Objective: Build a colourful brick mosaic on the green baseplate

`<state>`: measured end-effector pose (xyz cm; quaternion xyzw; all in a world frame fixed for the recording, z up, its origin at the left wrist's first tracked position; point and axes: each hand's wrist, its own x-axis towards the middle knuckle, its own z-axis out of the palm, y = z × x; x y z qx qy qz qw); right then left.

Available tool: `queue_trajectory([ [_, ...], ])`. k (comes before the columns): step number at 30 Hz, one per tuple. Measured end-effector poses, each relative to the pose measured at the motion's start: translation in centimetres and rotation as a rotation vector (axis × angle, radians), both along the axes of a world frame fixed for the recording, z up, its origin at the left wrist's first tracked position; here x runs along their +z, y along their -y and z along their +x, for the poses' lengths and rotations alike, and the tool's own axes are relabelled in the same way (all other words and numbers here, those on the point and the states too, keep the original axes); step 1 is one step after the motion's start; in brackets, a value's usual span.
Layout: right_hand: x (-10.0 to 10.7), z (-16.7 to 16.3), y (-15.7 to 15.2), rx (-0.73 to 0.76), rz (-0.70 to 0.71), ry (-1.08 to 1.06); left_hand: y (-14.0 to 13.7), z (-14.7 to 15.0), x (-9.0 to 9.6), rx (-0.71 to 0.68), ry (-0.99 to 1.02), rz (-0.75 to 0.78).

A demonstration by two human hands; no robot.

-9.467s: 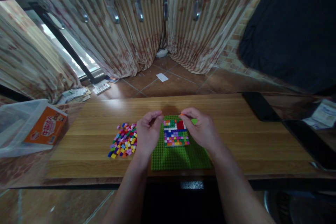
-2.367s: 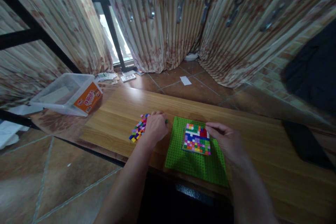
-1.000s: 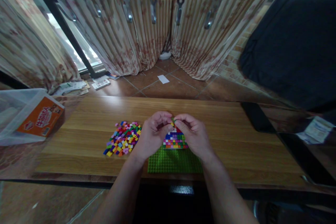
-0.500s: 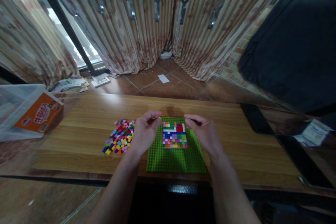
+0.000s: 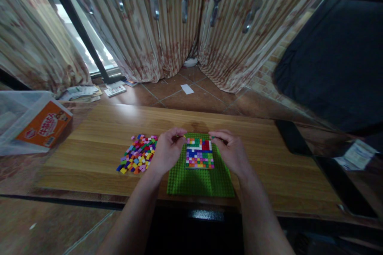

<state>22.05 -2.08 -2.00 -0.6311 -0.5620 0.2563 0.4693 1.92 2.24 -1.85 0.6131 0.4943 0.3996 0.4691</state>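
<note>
A green studded baseplate (image 5: 197, 185) lies flat on the wooden table in front of me. On it sits a square patch of multicoloured toy bricks (image 5: 200, 154), with a red block near its upper right. At the patch's upper left corner my left hand (image 5: 169, 149) is closed in a pinch, a bit of a small yellow brick showing at the fingertips. My right hand (image 5: 231, 149) pinches at the upper right corner; whatever is between its fingers is too small to make out. A heap of loose bricks (image 5: 139, 155) lies left of the baseplate, partly behind my left hand.
The wooden table (image 5: 89, 147) runs wide to both sides. A clear plastic box (image 5: 26, 99) with an orange label stands at its left end. Dark flat phone-like objects (image 5: 293, 137) lie at the right. Striped curtains (image 5: 167, 40) hang beyond the tiled floor.
Both hands stay at the patch's upper corners with only slight finger movement. The whole view has shifted a little.
</note>
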Motion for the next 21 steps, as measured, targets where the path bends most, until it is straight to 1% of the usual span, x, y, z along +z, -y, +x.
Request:
queue_trajectory([
  [7,-0.2,-0.5,0.3,-0.021,-0.053,-0.098,0.0,0.0,-0.1,-0.011,-0.027,0.03],
  [12,-0.3,-0.9,0.1,0.001,-0.056,-0.057,0.1,0.1,0.1,-0.013,-0.034,0.039],
  [21,0.2,-1.1,0.3,0.037,-0.091,-0.045,0.1,0.3,-0.6,-0.028,-0.049,0.066],
])
